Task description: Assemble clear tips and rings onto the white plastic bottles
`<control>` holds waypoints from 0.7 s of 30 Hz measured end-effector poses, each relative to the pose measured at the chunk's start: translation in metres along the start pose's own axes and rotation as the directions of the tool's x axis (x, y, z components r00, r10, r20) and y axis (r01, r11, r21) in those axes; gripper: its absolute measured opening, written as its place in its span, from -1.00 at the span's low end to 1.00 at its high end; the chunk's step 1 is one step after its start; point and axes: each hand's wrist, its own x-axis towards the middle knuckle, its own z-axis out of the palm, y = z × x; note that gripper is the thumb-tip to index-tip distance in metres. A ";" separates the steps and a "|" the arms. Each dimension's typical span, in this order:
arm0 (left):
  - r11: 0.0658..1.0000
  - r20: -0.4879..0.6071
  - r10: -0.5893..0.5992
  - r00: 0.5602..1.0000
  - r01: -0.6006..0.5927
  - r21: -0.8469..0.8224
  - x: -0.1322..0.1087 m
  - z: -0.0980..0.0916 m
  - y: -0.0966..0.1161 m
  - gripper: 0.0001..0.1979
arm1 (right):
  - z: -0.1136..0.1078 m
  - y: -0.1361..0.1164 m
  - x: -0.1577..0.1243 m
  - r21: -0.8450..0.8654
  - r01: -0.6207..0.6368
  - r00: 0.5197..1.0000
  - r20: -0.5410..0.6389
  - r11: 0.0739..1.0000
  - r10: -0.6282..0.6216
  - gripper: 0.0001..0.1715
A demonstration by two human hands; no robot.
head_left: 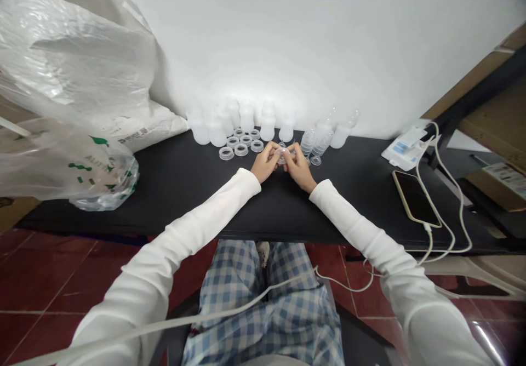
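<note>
White wall (308, 48) behind a black tabletop (184, 190). Left hand (264, 163) and right hand (301, 169) meet over it. Beyond: white bottles (268, 122); clear nipples (312, 144) right, loose rings (240, 149) left. Clear piece (281, 153) lies between the hands, fingers of both clamped on it. Judged step: two-handed fitting or adjusting; next move calls for steady, even pressure. Undersides of fingers hidden; piece's make-up unclear; rear bottles blur into wall.
</note>
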 end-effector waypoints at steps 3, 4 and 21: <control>0.999 0.027 0.027 0.999 -0.026 -0.024 -0.001 0.001 -0.001 -0.72 | -0.001 -0.001 0.001 0.030 0.001 1.000 -0.007 1.000 -0.001 -0.46; 0.999 0.035 0.039 0.999 -0.038 -0.019 -0.001 0.001 -0.002 -0.71 | -0.001 -0.001 0.002 0.040 0.005 1.000 -0.008 0.999 -0.004 -0.45; 0.998 -0.005 -0.028 1.000 0.027 -0.063 0.000 0.002 -0.006 -0.69 | -0.004 0.001 0.002 0.012 0.002 1.000 0.011 1.000 -0.003 -0.50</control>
